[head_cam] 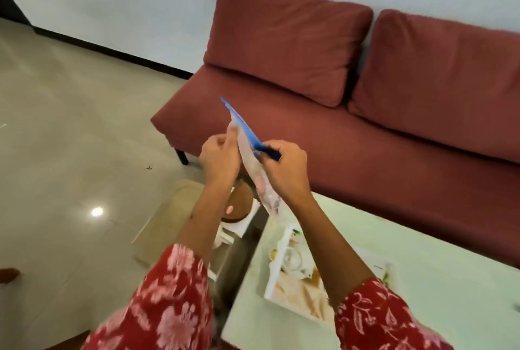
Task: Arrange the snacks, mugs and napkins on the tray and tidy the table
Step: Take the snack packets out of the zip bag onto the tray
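I hold a clear plastic snack bag (254, 169) with a blue top strip up in the air, above the table's left end. My left hand (221, 157) pinches its upper left edge. My right hand (284, 164) grips the blue strip at the bag's right side. The bag hangs tilted between both hands, with its lower end near the tray. A white patterned tray (278, 273) lies on the pale green table (422, 279) below my right forearm, and a clear glass mug (291, 261) sits on it, blurred.
A dark red sofa (351, 130) with two back cushions stands along the wall behind the table. Left of the table, lower down, a brown round object (239, 200) sits on a white stand. Tiled floor (70, 138) spreads to the left.
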